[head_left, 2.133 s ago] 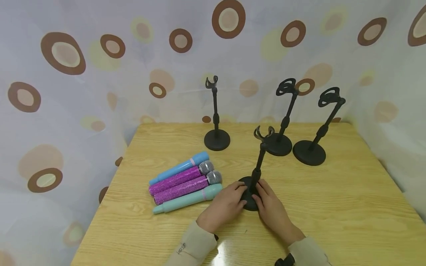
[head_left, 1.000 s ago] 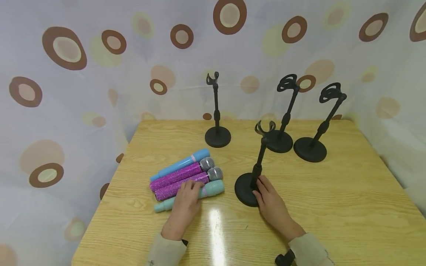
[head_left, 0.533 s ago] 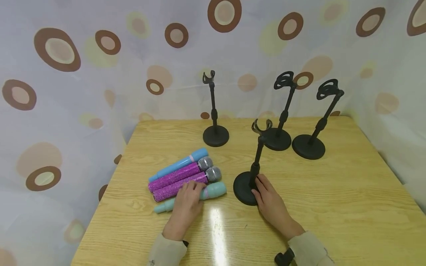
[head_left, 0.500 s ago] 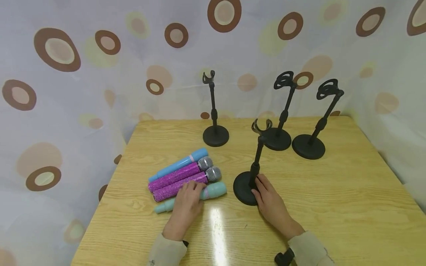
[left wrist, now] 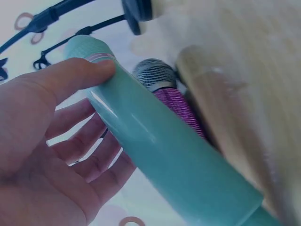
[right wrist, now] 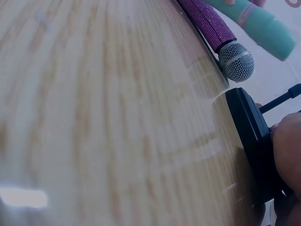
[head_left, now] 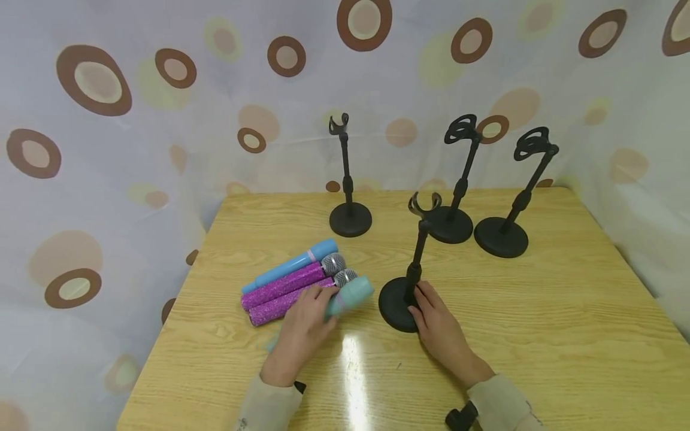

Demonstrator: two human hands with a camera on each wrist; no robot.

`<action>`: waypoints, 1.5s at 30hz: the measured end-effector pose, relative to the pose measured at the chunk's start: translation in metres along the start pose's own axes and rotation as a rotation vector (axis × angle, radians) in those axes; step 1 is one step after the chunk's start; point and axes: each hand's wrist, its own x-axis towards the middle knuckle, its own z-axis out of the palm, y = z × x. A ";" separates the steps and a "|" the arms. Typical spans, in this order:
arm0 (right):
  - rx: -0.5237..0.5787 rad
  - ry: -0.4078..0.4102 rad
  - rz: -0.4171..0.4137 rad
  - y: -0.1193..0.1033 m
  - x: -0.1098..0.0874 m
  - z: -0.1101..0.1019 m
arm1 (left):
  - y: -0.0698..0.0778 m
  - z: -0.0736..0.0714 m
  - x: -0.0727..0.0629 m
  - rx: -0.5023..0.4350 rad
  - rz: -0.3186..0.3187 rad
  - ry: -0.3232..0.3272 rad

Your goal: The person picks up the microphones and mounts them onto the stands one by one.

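Note:
My left hand (head_left: pixel 303 328) grips a mint-green microphone (head_left: pixel 357 293) around its body. In the left wrist view the thumb lies over the green microphone (left wrist: pixel 164 150) near its pink band, with the fingers behind. Its head end is raised above the table, as the right wrist view also shows. My right hand (head_left: pixel 443 336) holds the round base of the nearest black microphone stand (head_left: pixel 396 305), thumb and fingers beside the pole. Two purple glittery microphones (head_left: pixel 283 288) with silver mesh heads and a blue microphone (head_left: pixel 293 265) lie side by side just beyond my left hand.
Three more black stands rise at the back of the wooden table (head_left: pixel 566 311): a left stand (head_left: pixel 350 220), a middle stand (head_left: pixel 453 225) and a right stand (head_left: pixel 501 237). A patterned curtain (head_left: pixel 162 143) hangs behind and at both sides.
My left hand left the stand's base, reached the green microphone and has now lifted its head end, tilting it. My right hand has stayed at the stand, which shifted slightly left earlier.

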 end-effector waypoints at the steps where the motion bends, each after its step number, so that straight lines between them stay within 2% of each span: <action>1: 0.002 -0.003 0.000 0.000 0.000 0.000 | 0.001 -0.002 0.001 -0.014 -0.001 -0.005; 9: 0.001 -0.007 -0.001 -0.002 0.001 -0.002 | 0.011 -0.017 0.019 -0.151 -0.030 -0.034; 16: 0.006 -0.015 0.007 -0.002 0.001 -0.002 | 0.019 -0.028 0.038 -0.388 -0.028 -0.036; 19: 0.003 -0.022 0.009 -0.002 0.001 -0.001 | 0.022 -0.032 0.046 -0.452 -0.029 -0.056; 30: -0.008 0.014 -0.003 -0.002 0.000 -0.002 | 0.033 -0.043 0.074 -0.545 -0.044 -0.107; 37: -0.014 0.016 -0.007 0.000 -0.001 0.001 | 0.038 -0.044 0.088 -0.597 -0.024 -0.071; 45: -0.012 0.032 -0.019 0.000 0.000 0.002 | 0.041 -0.044 0.104 -0.636 -0.074 -0.049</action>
